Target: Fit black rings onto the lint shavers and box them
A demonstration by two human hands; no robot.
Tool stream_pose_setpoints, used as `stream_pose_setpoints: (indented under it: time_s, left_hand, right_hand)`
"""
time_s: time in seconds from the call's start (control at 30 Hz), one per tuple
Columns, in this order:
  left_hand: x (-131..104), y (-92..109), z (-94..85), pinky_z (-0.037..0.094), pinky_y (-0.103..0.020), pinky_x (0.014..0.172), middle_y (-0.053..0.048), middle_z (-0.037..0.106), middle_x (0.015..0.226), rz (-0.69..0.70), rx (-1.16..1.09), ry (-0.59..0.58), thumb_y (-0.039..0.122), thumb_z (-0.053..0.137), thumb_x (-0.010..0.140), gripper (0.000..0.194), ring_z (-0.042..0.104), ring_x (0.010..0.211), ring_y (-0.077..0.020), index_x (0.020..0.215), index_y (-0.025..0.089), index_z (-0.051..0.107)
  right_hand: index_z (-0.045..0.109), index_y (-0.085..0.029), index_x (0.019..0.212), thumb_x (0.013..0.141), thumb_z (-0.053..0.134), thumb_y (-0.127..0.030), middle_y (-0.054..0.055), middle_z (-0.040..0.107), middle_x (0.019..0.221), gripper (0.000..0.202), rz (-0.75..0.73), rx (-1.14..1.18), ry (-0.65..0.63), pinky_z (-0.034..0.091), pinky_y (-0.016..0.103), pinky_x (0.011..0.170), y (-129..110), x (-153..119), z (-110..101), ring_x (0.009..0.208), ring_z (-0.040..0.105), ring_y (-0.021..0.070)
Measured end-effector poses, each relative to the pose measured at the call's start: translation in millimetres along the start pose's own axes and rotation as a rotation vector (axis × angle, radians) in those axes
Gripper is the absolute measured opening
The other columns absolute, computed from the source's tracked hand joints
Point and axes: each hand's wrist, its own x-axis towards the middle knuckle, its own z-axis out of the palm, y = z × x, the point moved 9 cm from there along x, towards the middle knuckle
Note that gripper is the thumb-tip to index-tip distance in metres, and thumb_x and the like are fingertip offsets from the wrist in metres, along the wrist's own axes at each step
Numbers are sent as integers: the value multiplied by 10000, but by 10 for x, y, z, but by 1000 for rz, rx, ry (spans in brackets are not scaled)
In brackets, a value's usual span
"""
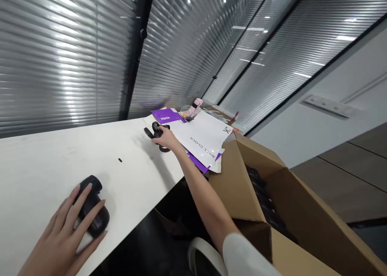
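My left hand (65, 231) rests on a black rounded device (92, 207) lying on the white table (54, 163) near its front edge, fingers spread over it. My right hand (167, 139) reaches far across the table and grips a black scissor-like object (155, 131) with ring handles, right beside a stack of flat white and purple packaging (202, 141).
A small black piece (120, 160) lies on the table between my hands. A pink item (195, 106) and clear bag sit behind the packaging. An open cardboard box (290, 211) with dark items inside stands at the right, below table level. Window blinds line the back.
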Motion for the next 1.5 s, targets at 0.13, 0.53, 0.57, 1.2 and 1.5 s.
stream_pose_setpoints:
  time_s: [0.13, 0.53, 0.57, 1.2, 1.5]
  left_hand:
    - [88, 10, 8, 102, -360, 1394, -119, 166, 1863, -19, 41, 7, 318, 537, 1088, 683, 86, 1743, -293, 1740, 230, 352]
    - [49, 39, 99, 158, -399, 1362, -146, 258, 1835, -55, 71, -13, 365, 540, 1113, 508, 126, 1735, -343, 1597, 211, 535]
    - [45, 38, 103, 166, -400, 1357, -146, 264, 1833, -53, 73, -15, 369, 546, 1110, 508, 134, 1733, -348, 1594, 215, 539]
    - [74, 62, 58, 375, -470, 1198, -184, 379, 1774, -24, 139, -7, 366, 513, 1112, 499, 198, 1716, -373, 1589, 220, 522]
    - [78, 60, 44, 384, -431, 1227, -154, 354, 1794, -47, 106, -4, 350, 549, 1110, 477, 214, 1713, -366, 1569, 224, 581]
  right_hand:
    - [725, -208, 1154, 746, 848, -251, 79, 784, 1118, 428, -36, -83, -115, 557, 307, 801, -207, 504, 27, 993, 737, 259]
    - [644, -291, 1476, 855, 872, -573, 142, 654, 1514, 719, -243, -253, -170, 590, 470, 1030, -81, 347, 433, 1323, 680, 384]
    - [623, -302, 1509, 868, 857, -597, 143, 624, 1558, 744, -252, -255, -144, 577, 501, 1066, -68, 325, 435, 1365, 657, 396]
    - [569, -262, 1621, 1076, 440, -677, 139, 621, 1625, 697, -451, -44, 277, 508, 575, 1216, 475, 26, 243, 1502, 581, 374]
    - [628, -224, 1511, 1114, 298, -637, 170, 652, 1563, 661, -452, 116, 577, 420, 577, 1255, 258, 10, -146, 1493, 556, 350]
